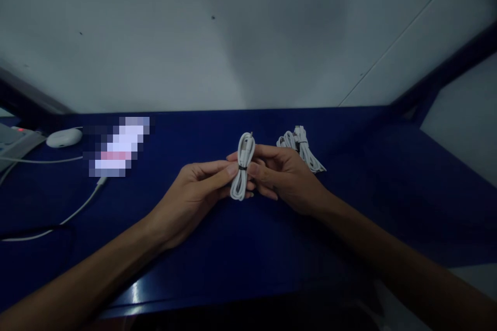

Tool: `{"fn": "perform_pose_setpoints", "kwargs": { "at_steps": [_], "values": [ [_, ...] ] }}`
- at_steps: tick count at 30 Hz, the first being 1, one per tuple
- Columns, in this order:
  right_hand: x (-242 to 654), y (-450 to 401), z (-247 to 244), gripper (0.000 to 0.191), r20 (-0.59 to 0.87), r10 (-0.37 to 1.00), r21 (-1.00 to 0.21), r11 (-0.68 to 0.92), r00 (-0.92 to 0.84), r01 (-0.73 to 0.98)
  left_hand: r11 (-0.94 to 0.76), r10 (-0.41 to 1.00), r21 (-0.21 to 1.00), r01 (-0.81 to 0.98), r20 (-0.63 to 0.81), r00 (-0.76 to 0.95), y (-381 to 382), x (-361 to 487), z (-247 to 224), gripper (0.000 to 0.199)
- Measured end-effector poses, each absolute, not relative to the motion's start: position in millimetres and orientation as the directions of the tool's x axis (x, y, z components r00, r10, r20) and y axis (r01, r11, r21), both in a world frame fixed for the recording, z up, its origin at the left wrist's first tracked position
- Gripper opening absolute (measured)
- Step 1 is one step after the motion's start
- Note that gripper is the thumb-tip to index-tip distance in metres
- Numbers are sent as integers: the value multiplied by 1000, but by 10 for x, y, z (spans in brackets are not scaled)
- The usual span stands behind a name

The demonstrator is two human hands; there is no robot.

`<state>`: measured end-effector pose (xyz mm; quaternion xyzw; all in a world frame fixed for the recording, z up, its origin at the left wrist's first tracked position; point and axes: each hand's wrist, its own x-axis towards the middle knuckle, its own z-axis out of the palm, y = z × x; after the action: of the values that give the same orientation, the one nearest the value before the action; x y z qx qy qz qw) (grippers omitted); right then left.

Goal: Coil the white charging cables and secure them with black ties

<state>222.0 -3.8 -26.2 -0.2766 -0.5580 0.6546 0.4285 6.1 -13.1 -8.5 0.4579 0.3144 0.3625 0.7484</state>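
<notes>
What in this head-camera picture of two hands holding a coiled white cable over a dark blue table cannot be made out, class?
- Coiled white cable: its plug ends are too small and dim.
- Pixelated patch: blurred, contents unreadable.
- Grey device at the left edge: cut off.
- Right hand: hides part of the second white cable bundle.
- Left hand: fingertips lie behind the coil.

**White cables on deep blue**

The coiled cable is white, cinched at its middle by a thin black tie. A second cable bundle behind is white too. The table is dark, glossy blue. The wall is pale grey, and a white mouse lies far left.
</notes>
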Motion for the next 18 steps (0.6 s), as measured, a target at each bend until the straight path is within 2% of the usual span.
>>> {"fn": "perform_pose_setpoints", "kwargs": {
  "at_steps": [8, 18],
  "values": [
    [2211, -39, -307, 24, 138, 855, -945, -37, -499, -325, 312, 824, 927, -207, -155, 545, -142, 48, -95, 26],
    [2244, -21, -283, 27, 124, 906, -973, 32, -405, -227, 314, 839, 921, -230, -155, 522, -145, 76, -31, 25]
  ]
}}
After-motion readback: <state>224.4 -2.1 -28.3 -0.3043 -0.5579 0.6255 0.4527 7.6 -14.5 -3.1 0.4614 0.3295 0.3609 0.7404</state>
